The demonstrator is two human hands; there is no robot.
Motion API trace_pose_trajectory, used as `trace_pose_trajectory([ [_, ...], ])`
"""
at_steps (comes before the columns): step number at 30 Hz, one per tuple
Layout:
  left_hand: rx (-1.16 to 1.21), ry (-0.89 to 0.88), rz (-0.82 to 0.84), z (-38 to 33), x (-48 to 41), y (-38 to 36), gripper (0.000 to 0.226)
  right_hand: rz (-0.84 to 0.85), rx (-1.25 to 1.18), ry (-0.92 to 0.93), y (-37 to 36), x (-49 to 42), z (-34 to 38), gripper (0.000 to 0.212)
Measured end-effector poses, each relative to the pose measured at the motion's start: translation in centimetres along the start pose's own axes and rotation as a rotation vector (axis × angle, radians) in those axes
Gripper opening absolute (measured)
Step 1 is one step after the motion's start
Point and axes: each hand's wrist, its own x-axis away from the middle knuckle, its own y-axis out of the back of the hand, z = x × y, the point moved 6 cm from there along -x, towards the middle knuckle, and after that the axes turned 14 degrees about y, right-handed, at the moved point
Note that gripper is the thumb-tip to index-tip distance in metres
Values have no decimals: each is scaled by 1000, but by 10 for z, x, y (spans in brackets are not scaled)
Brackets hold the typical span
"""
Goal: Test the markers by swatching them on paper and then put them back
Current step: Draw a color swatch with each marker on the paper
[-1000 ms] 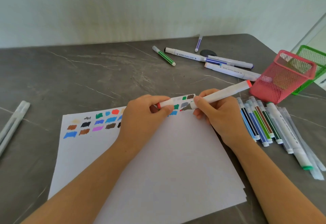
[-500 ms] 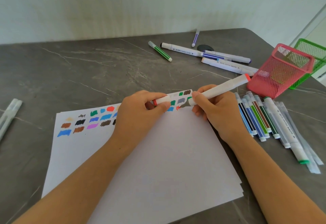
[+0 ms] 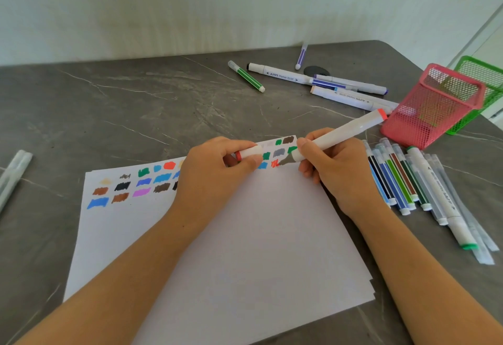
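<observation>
A white paper sheet (image 3: 245,236) lies on the grey table, with rows of colour swatches along its top edge. My right hand (image 3: 337,170) grips a white marker with an orange-red end (image 3: 351,128); its tip touches the paper beside a fresh orange-red swatch (image 3: 275,164). My left hand (image 3: 215,173) rests on the paper and pinches the marker's white cap with an orange-red end (image 3: 249,153). A row of several thin markers (image 3: 400,181) lies to the right of the sheet.
A pink mesh cup (image 3: 432,106) and a green mesh cup (image 3: 481,83) stand at the right. Loose markers (image 3: 326,83) lie at the back of the table. Pale pens (image 3: 13,173) lie at the left edge. A wall rises behind the table.
Orange-red strokes have appeared on the paper under the marker tip. Both hands stay in place; the camera has shifted a little.
</observation>
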Motion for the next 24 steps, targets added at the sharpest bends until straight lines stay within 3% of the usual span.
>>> trace_pose_trajectory([
  [24, 8, 1, -12, 0, 0, 1, 25, -53, -10, 16, 3, 0, 3, 7],
])
